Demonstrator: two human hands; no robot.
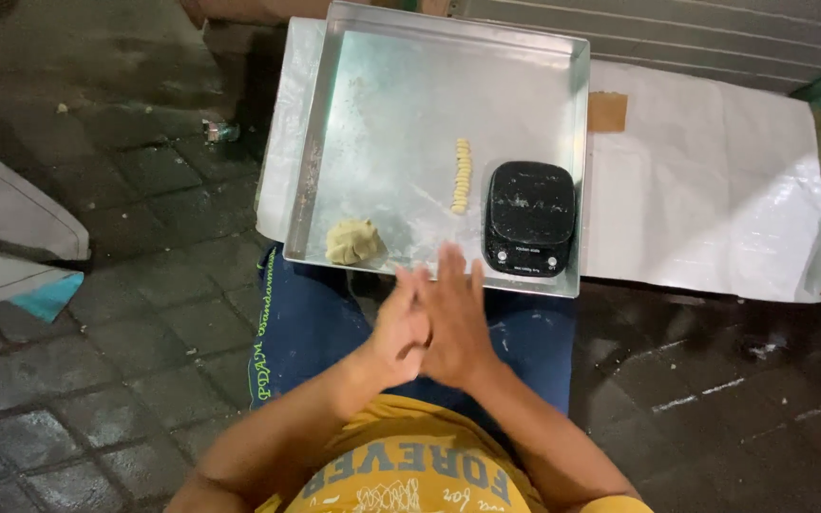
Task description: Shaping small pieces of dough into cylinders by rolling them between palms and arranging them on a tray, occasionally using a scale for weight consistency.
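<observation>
Rolling something unseen between flat palms, left hand (399,328) pressed against right hand (453,318), just below the metal tray (372,57); dough lump (354,241) sits at the tray's near edge, beside the black scale (529,217) and a row of small dough pieces (462,176); judging by that row, shaping is underway

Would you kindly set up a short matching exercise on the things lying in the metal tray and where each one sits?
Things:
1. dough lump
2. row of small dough pieces
3. black scale
4. hands

Places:
A. tray's near right corner
B. pressed together at the tray's near edge
C. tray's near left part
D. middle of tray, left of the scale

Pairs: 1-C, 2-D, 3-A, 4-B
</observation>
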